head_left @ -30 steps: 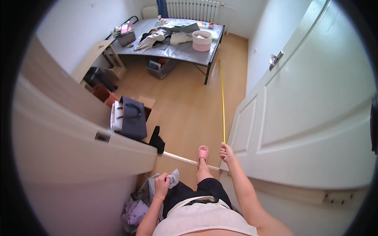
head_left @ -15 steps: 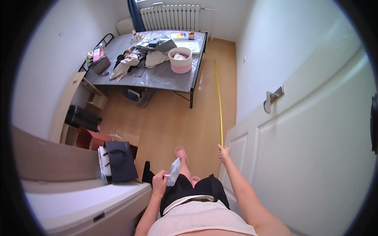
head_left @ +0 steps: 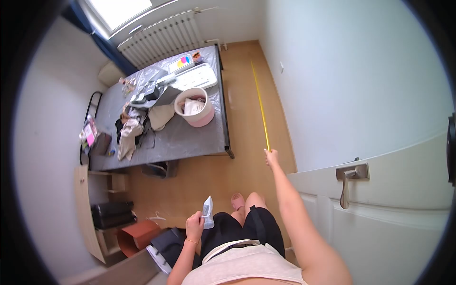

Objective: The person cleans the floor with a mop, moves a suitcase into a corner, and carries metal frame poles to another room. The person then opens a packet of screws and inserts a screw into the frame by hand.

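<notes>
My right hand (head_left: 271, 157) is closed at the near end of a long yellow tape measure (head_left: 261, 107). The blade runs straight out ahead of me above the wooden floor, along the right wall, its far end toward the radiator. Its case, if there is one, is hidden in my fist. Low in the middle, my left hand (head_left: 194, 226) grips a small whitish plastic packet (head_left: 208, 214) in front of my black shorts. Printing on the packet is too small to read.
A bed frame (head_left: 226, 118) covered in grey sheeting holds a pink-and-white bucket (head_left: 202, 116), clothes (head_left: 130, 135) and a white tray (head_left: 197, 76). At right stands an open door (head_left: 394, 209) with a metal handle (head_left: 346, 190). Lower left are a shelf unit (head_left: 84, 209), black case (head_left: 114, 214) and dark paper bag (head_left: 171, 244).
I have stepped further into the room, and the view has turned. The door handle is now nearer. My right arm reaches further forward with the tape; the packet stays in my left hand.
</notes>
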{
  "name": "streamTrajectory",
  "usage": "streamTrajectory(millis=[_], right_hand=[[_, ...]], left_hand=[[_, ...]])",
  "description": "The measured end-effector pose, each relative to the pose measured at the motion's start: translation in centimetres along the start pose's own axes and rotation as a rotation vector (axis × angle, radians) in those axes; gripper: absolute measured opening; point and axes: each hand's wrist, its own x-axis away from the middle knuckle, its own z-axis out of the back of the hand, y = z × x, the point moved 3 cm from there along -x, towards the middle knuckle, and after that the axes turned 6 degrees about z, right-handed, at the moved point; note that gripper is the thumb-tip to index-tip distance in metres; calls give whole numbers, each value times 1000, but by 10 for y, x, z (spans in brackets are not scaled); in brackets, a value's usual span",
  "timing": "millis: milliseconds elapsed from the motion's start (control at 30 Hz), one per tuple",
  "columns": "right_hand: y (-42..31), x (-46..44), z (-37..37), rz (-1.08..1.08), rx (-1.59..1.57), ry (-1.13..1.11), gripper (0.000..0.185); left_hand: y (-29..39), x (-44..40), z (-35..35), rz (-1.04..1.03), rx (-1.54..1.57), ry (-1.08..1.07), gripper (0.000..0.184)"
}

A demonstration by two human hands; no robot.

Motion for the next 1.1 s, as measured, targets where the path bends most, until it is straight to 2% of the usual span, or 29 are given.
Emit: streamTrajectory(millis=[33,167,233,367,467,567,767,867,1033,1100], right_hand=[[-8,-16,-3,-22,-24,22,22],[-25,-86,-14,-139,-96,-154,11],[-21,-118,-24,-64,-3,-160,6],[-12,-154,-32,-173,-10,-60,10],[13,-174,-24,-428,347,78,18],[40,-179,-5,-492,355,109,22],[104,-208,43,-462,305,23,30],[130,-220,72,-304,332,-73,36],[129,-225,88,-225,423,-171,43],[141,-227,88,-233,441,-135,43]], left_hand=[[1,-16,4,-20,-22,-26,7],[7,-68,7,22,-16,-75,4],[14,-90,5,22,-83,-116,4],[49,-127,6,84,-59,-183,5],[74,-156,2,70,-82,-252,4],[88,-180,5,61,-125,-321,7],[101,-231,11,40,-151,-447,15],[100,-249,10,61,-225,-515,16],[83,-261,4,114,-289,-591,16],[81,-266,-1,74,-286,-633,16]])
